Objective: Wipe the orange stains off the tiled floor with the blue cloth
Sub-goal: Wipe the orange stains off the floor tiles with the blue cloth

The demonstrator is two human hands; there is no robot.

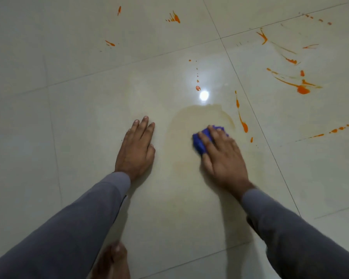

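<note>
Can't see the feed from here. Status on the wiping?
Left hand flat on floor. Right hand presses cloth on a faint smear. Orange stains remain ahead and right. Nothing in the way.

Tiled floor [89, 117]: glossy cream tiles, thin grout lines. On it: orange stains [302, 88] from 11 to 3 o'clock; faint smear [201, 111] at centre; blue cloth [199, 143] under right hand [222, 158]; left hand [136, 150] flat; bare foot [111, 260] at 6 o'clock.

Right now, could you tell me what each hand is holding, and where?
The right hand presses the bunched blue cloth from above, fingers spread over it. The left hand holds nothing, lying flat on the floor.
</note>
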